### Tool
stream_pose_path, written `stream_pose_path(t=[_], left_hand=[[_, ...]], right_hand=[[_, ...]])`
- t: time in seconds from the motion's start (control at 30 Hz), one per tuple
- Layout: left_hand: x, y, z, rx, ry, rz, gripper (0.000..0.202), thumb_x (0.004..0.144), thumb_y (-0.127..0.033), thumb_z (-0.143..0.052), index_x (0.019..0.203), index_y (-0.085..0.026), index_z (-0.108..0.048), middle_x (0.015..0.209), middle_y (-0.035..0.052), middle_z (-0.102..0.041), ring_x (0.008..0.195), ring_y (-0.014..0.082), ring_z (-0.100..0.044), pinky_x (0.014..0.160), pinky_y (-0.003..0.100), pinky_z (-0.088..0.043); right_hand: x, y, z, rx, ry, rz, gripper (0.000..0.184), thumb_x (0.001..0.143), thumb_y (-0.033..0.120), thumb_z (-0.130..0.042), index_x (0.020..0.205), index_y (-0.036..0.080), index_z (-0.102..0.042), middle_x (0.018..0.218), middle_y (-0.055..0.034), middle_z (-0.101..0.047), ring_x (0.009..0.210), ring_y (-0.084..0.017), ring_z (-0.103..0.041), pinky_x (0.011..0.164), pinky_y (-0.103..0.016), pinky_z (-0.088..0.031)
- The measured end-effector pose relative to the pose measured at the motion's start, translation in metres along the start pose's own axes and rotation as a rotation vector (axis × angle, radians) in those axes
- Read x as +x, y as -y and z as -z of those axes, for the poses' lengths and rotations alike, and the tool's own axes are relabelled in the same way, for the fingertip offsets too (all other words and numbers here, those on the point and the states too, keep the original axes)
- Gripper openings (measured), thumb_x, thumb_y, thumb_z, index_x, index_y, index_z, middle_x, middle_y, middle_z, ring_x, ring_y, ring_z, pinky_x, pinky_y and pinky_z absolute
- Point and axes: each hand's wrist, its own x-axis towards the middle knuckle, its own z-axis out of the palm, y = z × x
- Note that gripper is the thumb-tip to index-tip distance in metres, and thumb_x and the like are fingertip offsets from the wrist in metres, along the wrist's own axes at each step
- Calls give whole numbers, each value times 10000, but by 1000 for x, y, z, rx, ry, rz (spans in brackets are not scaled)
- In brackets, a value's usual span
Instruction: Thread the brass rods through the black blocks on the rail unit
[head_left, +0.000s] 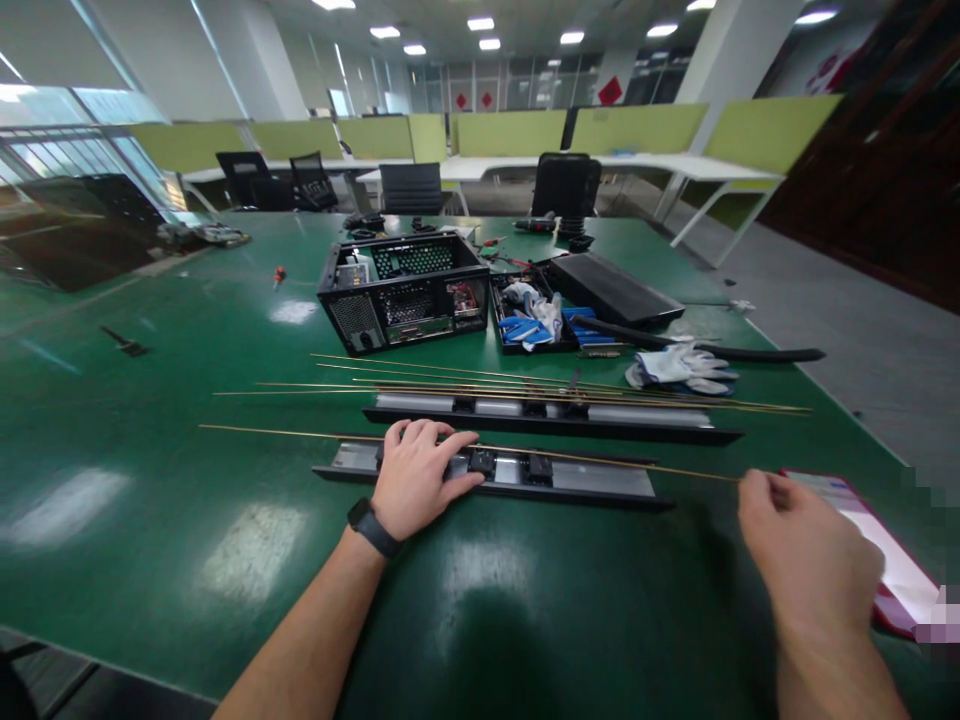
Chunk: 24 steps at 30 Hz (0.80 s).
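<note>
My left hand [420, 475], with a black watch on the wrist, lies fingers spread on the near black-and-silver rail [592, 482], pressing it onto the green table [150, 480]. My right hand [802, 560] is closed in a pinch on the right end of a long thin brass rod [300, 434]. The rod runs leftward over the near rail and under my left hand's fingers. A second, longer rail [645, 418] lies just behind, with several more brass rods [450, 385] beside and on it.
A black open computer case [401, 290] stands behind the rods. A black tray [534, 318] holding blue and white gloves, a black panel [615, 290], a black hose [750, 352] and white gloves [679, 368] lie at right. A red-edged folder [885, 560] sits by my right hand.
</note>
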Motion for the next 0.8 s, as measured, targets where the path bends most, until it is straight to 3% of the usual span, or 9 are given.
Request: stream_pose_path(t=[0.37,0.67,0.8], left_hand=[[0,0,-1,-2,4,1,433,940,-595,-657,1319,-385,-663,1254,58,-685,1179,301,-581,1073,562,-329],[0,-1,0,-5,4,9,431,929,-584,-677,1307,-376,-664,1248,58,-685,1186,304,-582,1082,566,-327],[1,0,0,-4,-2,10,431,929,-586,-676,1308,-380,-664,1247,50,-686,1187,304,-583,1083,568,-324]], right_hand=[[5,7,6,-80,90,-93,509,991,493,-428,1075,158,-802,839,-161,-734,737,-339,-657,672,-417,-400],[26,-19,1,-30,60,-205,462,921,466,-489,1092,185,-812,861,-195,-720,724,-343,-627,671,-438,-388],[34,-28,-1,-38,17,-263,528,896,417,-485,1211,126,-795,920,-258,-726,764,-372,-643,655,-456,-370]])
